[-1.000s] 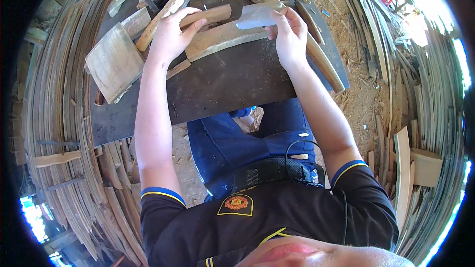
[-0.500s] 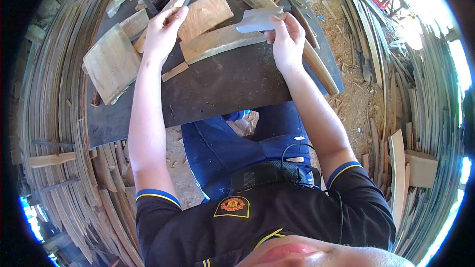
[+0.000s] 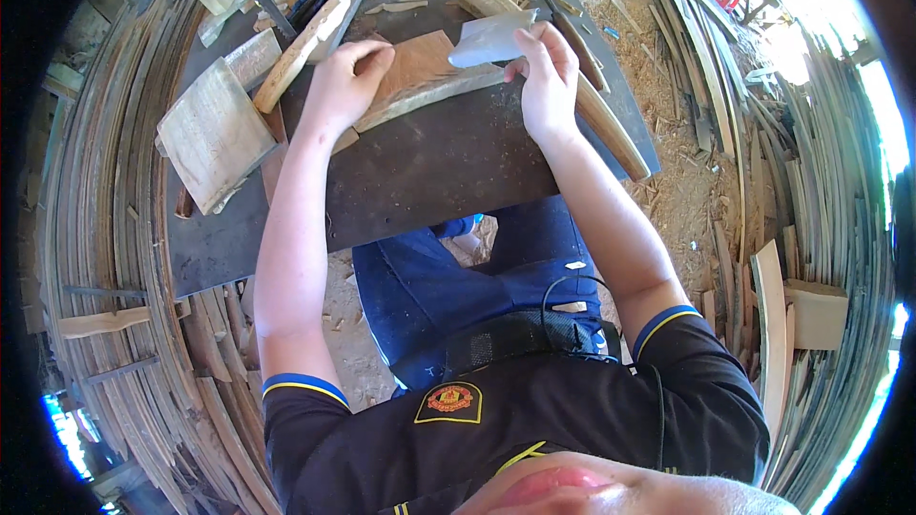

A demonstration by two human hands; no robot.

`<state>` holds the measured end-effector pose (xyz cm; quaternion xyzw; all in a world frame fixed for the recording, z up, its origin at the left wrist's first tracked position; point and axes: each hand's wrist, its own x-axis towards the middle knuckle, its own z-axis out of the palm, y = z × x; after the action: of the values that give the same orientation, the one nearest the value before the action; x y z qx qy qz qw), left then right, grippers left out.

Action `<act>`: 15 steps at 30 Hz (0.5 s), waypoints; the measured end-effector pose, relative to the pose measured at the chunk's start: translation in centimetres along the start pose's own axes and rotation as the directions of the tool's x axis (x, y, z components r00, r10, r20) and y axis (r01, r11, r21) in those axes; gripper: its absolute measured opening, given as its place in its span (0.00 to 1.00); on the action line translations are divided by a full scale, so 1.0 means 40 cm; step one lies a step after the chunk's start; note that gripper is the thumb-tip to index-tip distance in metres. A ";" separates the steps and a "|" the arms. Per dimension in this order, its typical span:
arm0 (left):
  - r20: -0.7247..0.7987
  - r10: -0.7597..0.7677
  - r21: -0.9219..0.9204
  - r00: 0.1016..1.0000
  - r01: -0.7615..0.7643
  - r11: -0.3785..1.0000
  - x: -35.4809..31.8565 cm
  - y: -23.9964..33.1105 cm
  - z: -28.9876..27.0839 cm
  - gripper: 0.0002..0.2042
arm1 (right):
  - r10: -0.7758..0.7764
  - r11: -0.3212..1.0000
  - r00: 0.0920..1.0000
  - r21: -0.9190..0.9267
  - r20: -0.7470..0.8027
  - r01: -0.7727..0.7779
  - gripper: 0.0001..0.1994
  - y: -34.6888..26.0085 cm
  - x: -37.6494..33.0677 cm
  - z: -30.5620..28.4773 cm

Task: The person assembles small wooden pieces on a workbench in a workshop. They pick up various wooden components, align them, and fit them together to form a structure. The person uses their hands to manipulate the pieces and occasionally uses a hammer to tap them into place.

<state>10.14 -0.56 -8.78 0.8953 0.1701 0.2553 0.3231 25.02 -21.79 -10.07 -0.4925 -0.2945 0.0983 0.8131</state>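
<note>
My right hand (image 3: 551, 81) pinches a pale, slightly curled sheet (image 3: 487, 39) by its right end, above the dark tabletop (image 3: 429, 167). The sheet's material is hard to tell. To the left, my left hand (image 3: 345, 86) has its fingers curled at the left end of a reddish-brown wooden block (image 3: 417, 59); the fingertips are partly hidden. That block lies against a lighter, gently curved wooden piece (image 3: 434, 95) along its near side. A small wooden strip (image 3: 345, 140) shows beside my left wrist.
A broad wooden slab (image 3: 215, 133) and a long narrow piece (image 3: 303, 52) lie left of my left hand. Right of my right hand are a rounded wooden length (image 3: 614, 129) and a dark, slender curved piece (image 3: 577, 43). Stacked planks (image 3: 105, 153) flank the table; shavings (image 3: 682, 172) litter the floor.
My left hand has moved right and nearer to me, and the reddish-brown block has come nearer and turned with it. My right hand still holds the sheet, shifted slightly left.
</note>
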 end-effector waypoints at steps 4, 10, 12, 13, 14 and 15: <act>0.131 0.064 0.030 0.989 -0.069 0.997 0.004 0.028 -0.010 0.30 | -0.030 0.999 0.998 -0.013 0.051 0.031 0.07 0.007 0.003 0.009; 0.193 0.197 0.083 0.961 -0.216 0.973 -0.008 0.041 -0.014 0.40 | -0.037 0.982 0.997 -0.183 0.066 0.049 0.11 0.049 -0.009 0.000; 0.233 0.116 0.054 0.966 -0.132 0.990 -0.001 0.052 -0.026 0.40 | 0.007 0.952 0.998 -0.305 0.059 0.011 0.10 0.027 -0.003 0.005; 0.232 0.129 0.025 0.964 -0.138 0.990 -0.006 0.047 -0.024 0.40 | 0.025 0.947 0.999 -0.321 0.031 -0.014 0.09 0.017 -0.009 0.010; 0.219 0.158 0.022 0.963 -0.167 0.986 -0.005 0.044 -0.025 0.39 | 0.034 0.942 0.999 -0.336 0.023 -0.024 0.10 0.011 -0.006 0.008; 0.204 0.186 0.020 0.961 -0.194 0.981 0.002 0.040 -0.028 0.39 | 0.045 0.936 0.999 -0.349 0.018 -0.036 0.10 0.009 0.006 0.004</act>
<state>9.80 -1.14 -6.93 0.9348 0.0550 0.1897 0.2950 25.15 -21.38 -10.23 -0.6334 -0.3073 0.0672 0.7070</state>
